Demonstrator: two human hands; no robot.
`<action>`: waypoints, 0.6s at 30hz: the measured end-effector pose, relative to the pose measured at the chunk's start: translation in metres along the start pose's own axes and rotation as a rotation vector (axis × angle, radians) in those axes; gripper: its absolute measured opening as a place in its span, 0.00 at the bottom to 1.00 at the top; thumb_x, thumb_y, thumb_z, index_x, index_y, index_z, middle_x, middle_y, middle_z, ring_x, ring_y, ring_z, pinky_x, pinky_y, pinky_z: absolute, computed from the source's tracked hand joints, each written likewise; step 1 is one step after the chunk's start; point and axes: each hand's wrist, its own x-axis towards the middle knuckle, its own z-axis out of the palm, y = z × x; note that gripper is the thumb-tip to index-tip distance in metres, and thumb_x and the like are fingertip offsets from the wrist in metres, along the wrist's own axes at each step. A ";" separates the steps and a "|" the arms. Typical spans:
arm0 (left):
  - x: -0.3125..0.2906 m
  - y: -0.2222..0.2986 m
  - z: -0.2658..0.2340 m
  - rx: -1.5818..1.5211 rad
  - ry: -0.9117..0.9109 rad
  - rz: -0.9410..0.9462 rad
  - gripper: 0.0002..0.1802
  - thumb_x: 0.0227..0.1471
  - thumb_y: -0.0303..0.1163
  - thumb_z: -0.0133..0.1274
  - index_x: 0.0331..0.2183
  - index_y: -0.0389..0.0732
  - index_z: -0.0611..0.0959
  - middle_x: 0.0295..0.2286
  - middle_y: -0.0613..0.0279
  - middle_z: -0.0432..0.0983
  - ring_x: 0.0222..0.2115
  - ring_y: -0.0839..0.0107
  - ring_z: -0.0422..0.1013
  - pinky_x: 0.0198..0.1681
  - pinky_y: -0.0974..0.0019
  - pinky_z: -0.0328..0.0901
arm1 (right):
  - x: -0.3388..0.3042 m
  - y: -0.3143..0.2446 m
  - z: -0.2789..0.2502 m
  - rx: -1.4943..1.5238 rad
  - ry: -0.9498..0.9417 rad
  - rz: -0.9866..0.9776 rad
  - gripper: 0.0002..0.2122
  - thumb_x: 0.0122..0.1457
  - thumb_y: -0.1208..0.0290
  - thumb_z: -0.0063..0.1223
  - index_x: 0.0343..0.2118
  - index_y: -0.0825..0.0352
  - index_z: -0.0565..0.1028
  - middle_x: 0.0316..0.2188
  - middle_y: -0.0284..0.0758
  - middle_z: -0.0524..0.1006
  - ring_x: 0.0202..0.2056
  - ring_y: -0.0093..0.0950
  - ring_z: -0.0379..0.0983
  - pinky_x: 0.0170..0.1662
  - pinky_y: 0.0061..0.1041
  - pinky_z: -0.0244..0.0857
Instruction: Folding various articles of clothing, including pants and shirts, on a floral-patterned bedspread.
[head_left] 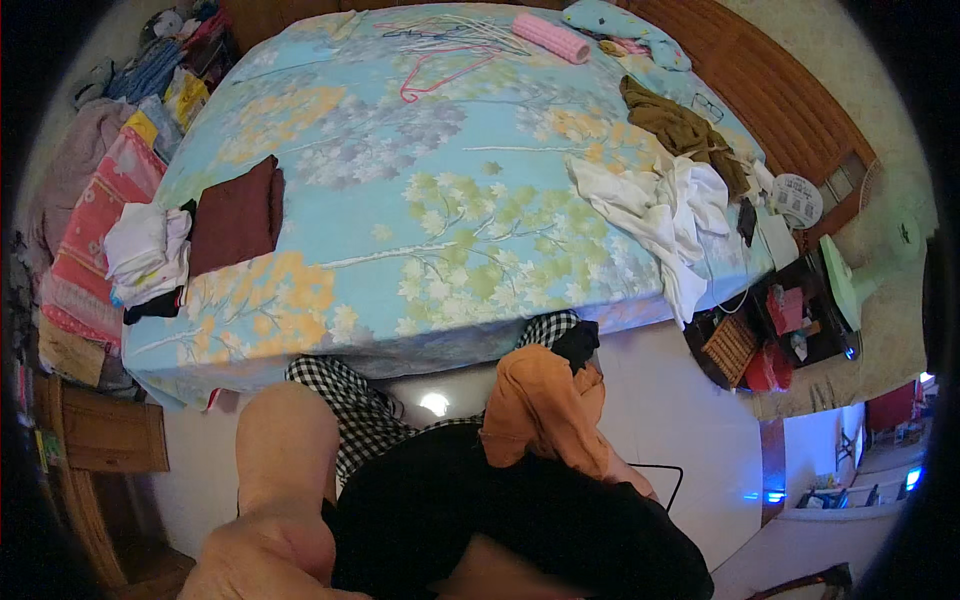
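Note:
An orange garment (540,405) hangs over my right forearm in front of my lap, with a dark piece of cloth (577,345) at its upper end. My right hand is hidden by the cloth; only some bare forearm shows below it. A thin black bent rod (682,472) sticks out beside that arm. Bent up close to the camera, my left arm has its elbow toward the bed, and my left hand (265,562) is cut off by the lower edge, its fingers out of sight. Black-and-white checked cloth (345,400) covers my legs.
Before me stands a bed (390,260) with a flowered blue sheet. On it lie a folded maroon cloth (237,215), a white folded pile (148,245), a white garment (650,205), an olive garment (680,120) and several hangers (450,45). A green fan (845,280) stands right.

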 end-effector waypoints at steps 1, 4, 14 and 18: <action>0.003 0.002 -0.001 -0.037 -0.011 -0.001 0.12 0.39 0.21 0.45 0.13 0.45 0.63 0.08 0.68 0.60 0.07 0.78 0.57 0.13 0.73 0.55 | 0.004 -0.001 0.005 -0.025 0.013 0.008 0.12 0.56 0.67 0.46 0.40 0.66 0.71 0.36 0.37 0.72 0.33 0.35 0.69 0.37 0.30 0.66; 0.000 0.012 -0.008 -0.098 -0.046 -0.018 0.10 0.38 0.19 0.44 0.14 0.43 0.65 0.08 0.66 0.62 0.08 0.77 0.58 0.12 0.72 0.57 | -0.001 0.007 0.021 -0.052 0.045 0.049 0.12 0.56 0.67 0.46 0.40 0.66 0.71 0.36 0.36 0.72 0.34 0.34 0.69 0.37 0.29 0.66; -0.009 0.026 -0.025 -0.135 -0.044 0.088 0.05 0.39 0.19 0.45 0.17 0.39 0.71 0.14 0.62 0.68 0.13 0.73 0.64 0.13 0.68 0.61 | 0.014 -0.011 0.048 -0.251 0.196 0.134 0.12 0.56 0.67 0.45 0.40 0.66 0.71 0.37 0.35 0.72 0.37 0.33 0.70 0.40 0.28 0.66; -0.018 0.043 -0.028 -0.052 -0.018 0.062 0.04 0.39 0.21 0.45 0.17 0.39 0.72 0.15 0.61 0.69 0.15 0.71 0.66 0.15 0.67 0.63 | 0.060 0.010 0.008 -0.274 0.245 0.192 0.12 0.56 0.67 0.45 0.40 0.66 0.71 0.37 0.35 0.72 0.38 0.32 0.70 0.41 0.28 0.66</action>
